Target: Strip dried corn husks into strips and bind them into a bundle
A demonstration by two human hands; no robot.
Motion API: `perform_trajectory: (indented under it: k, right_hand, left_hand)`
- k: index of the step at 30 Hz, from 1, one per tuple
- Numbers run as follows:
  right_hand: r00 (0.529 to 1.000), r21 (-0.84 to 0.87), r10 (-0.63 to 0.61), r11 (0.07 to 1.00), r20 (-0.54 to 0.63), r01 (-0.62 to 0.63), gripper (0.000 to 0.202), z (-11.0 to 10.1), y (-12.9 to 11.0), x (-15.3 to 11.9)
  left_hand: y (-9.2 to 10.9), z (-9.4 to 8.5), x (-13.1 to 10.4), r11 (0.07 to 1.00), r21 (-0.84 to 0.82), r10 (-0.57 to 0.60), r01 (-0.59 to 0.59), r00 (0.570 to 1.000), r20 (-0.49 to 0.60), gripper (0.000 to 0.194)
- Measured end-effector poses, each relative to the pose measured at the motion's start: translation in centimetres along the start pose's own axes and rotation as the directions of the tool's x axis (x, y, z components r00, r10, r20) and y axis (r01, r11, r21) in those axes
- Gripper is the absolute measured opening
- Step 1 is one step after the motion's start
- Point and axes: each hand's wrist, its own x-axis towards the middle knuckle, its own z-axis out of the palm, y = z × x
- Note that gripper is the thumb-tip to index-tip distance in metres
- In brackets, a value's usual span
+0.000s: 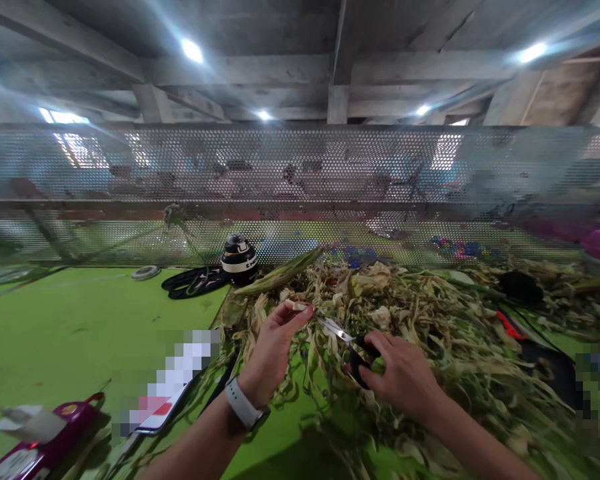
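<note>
My left hand (280, 333), with a pale-banded watch (244, 404) on the wrist, is closed in a pinch on a small pale piece (296, 306), which looks like dried husk. My right hand (397, 367) grips black-handled scissors (341, 332). The metal blades point left and reach close to the left fingertips; whether they touch the piece I cannot tell. Beneath and behind both hands spreads a heap of dried, curled corn husks (445, 333). One long greenish husk (285, 270) lies across the back of the heap.
A green tabletop (80, 333) carries a black jar with a white band (239, 259), dark coiled straps (193, 281) and a tape roll (145, 273). At left lie a phone (160, 413) with a cable and a purple power strip (55, 433). A perforated metal screen (300, 167) stands behind, with people beyond it.
</note>
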Motion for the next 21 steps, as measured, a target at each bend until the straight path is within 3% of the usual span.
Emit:
perform_trajectory:
  k: [6,15,21]
  right_hand:
    - [0.997,-0.075,-0.059,0.996,-0.045,0.056,0.02,0.2,0.41,-0.01]
    - [0.995,-0.052,-0.092,0.995,-0.051,0.089,0.019,0.34,0.44,0.02]
    - [1.0,-0.003,-0.029,1.0,0.01,0.029,0.016,0.22,0.39,0.09]
  left_hand:
    - [0.0,0.06,0.02,0.998,-0.023,-0.067,0.067,0.998,0.006,0.013]
    - [-0.03,0.07,0.07,0.968,-0.147,-0.208,0.202,0.978,-0.029,0.022]
    - [0.06,0.07,0.06,0.966,-0.124,-0.232,0.228,0.973,-0.018,0.02]
